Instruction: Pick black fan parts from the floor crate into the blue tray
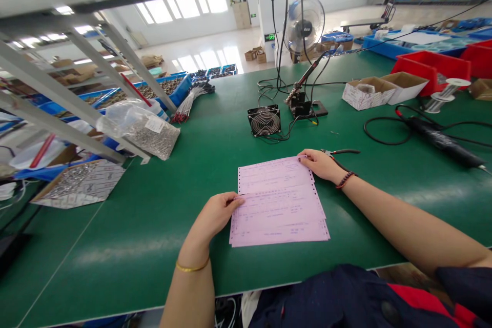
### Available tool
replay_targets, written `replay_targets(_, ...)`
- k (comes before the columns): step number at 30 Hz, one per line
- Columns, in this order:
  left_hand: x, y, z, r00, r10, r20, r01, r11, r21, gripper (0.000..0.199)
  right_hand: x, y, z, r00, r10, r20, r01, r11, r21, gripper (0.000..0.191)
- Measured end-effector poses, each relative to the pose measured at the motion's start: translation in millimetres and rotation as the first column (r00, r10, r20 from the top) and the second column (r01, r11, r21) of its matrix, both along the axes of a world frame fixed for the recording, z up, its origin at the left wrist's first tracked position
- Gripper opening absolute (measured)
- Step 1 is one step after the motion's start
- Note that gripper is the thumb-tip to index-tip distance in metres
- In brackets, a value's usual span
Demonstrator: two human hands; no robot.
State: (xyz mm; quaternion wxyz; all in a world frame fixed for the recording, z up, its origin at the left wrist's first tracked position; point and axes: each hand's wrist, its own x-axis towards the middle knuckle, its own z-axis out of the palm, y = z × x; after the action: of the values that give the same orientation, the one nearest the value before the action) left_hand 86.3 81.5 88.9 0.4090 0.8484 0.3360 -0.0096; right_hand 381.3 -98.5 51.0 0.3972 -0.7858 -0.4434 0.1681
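Pink printed sheets (pixel 280 210) with punched edges overlap one another on the green table in front of me. My left hand (pixel 217 212) pinches the left edge of a sheet between thumb and fingers. At the top right corner of the upper sheet, my right hand (pixel 321 164) has its thumb and fingers closed on the paper. Pliers (pixel 346 151) with dark and red handles lie just beyond my right hand, partly hidden by it.
A small black fan (pixel 265 121) and a soldering iron stand (pixel 303 105) with cables sit behind the sheets. An electric screwdriver (pixel 442 141) lies right, near a solder spool (pixel 448 95). Leftward are a bag of small parts (pixel 154 130) and a parts box (pixel 82 182).
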Motion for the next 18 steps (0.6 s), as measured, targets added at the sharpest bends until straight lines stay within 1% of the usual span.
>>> replay_targets(2,0.4,-0.4,-1.4,0.999,0.013,0.034,-0.013,1.000,0.000,0.046,0.0,-0.3,0.3,1.000,-0.002,0.003,0.002,1.000,-0.002,0.022)
replay_targets(3,0.6,-0.4,-2.4,0.998,0.017,0.058,-0.018,1.000,0.022,0.046,0.0,-0.4,0.2,1.000,0.001,0.009,-0.001,1.000,0.000,0.022)
replay_targets(6,1.0,0.2,-6.6,0.991,0.004,0.132,-0.023,0.990,0.141,0.046,0.0,-0.2,-1.5,0.999,0.017,0.035,-0.018,1.000,0.008,0.022)
replay_targets(8,2.3,0.6,-9.6,0.987,-0.009,0.162,-0.022,0.981,0.192,0.047,-0.4,0.0,-2.7,0.999,0.026,0.041,-0.026,1.000,0.006,0.021)
replay_targets(11,6.7,0.8,-13.5,0.984,0.011,0.177,-0.052,0.972,0.229,0.046,-2.2,0.3,-3.5,0.999,0.033,0.035,-0.033,0.999,0.002,0.020)
replay_targets(14,10.4,2.7,-16.0,0.982,0.061,0.177,-0.104,0.965,0.242,0.044,-4.5,1.9,-3.0,0.998,0.060,0.026,-0.060,0.998,-0.014,0.020)
replay_targets(18,2.1,9.7,-17.7,0.985,0.081,0.155,-0.120,0.957,0.263,0.045,-8.9,5.3,2.1,0.995,0.085,0.051,-0.081,0.994,-0.071,0.019)
